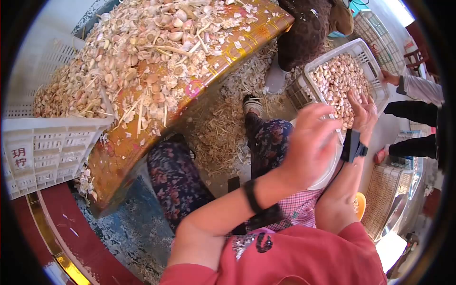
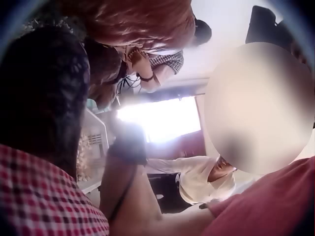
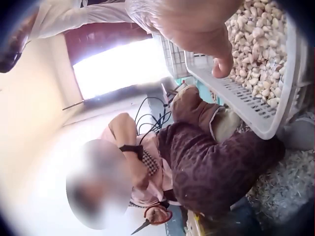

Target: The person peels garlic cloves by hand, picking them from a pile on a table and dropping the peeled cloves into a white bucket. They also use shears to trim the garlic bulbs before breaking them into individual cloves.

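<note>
My left hand [image 1: 311,147] is raised in front of my body, blurred, its fingers loosely bent and nothing visible in them. In the left wrist view part of the same hand [image 2: 140,24] fills the top. Palm up and fingers spread, my right hand [image 1: 363,114] is at the near side of a white crate [image 1: 327,58] of garlic cloves [image 1: 339,76]. From the right wrist, this hand [image 3: 189,22] appears beside the crate [image 3: 291,73] and its cloves [image 3: 256,56], holding nothing visible. Contact with the cloves cannot be told.
A low table [image 1: 114,161] bears heaped garlic and peelings, with another white crate [image 1: 52,142] at its left. Husks [image 1: 218,137] cover the floor. One seated person [image 3: 211,167] holds scissors [image 3: 157,215]; another [image 1: 422,90] stands by the crate. A yellow bowl [image 1: 362,205] lies right.
</note>
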